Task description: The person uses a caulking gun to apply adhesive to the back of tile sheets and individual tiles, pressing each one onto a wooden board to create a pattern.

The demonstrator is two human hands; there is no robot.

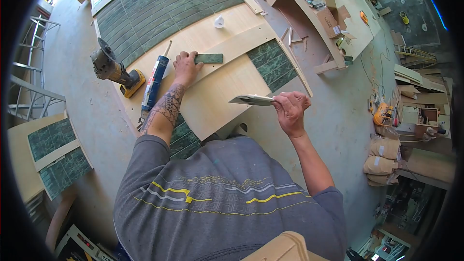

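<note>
My left hand [187, 69] is closed on the left end of a short green tile strip [210, 58] at the wooden crosspiece [232, 46] of the panel. Raised to the right, my right hand [291, 112] pinches a thin, flat, grey-white piece [251, 99], seen nearly edge-on; I cannot tell its kind. Beside my left forearm lies a caulking gun with a blue cartridge [154, 81], its nozzle pointing away from me. A cordless angle grinder [115, 71] with a yellow battery rests left of it. Green tiles [164, 7] cover the panel's far part.
A small white object [219, 21] sits on the bare plywood. More green tiles [272, 65] fill the panel's right corner. Another tiled panel [58, 152] and a metal ladder [34, 63] are at left. A workbench [355, 7] with tools and cardboard stands back right.
</note>
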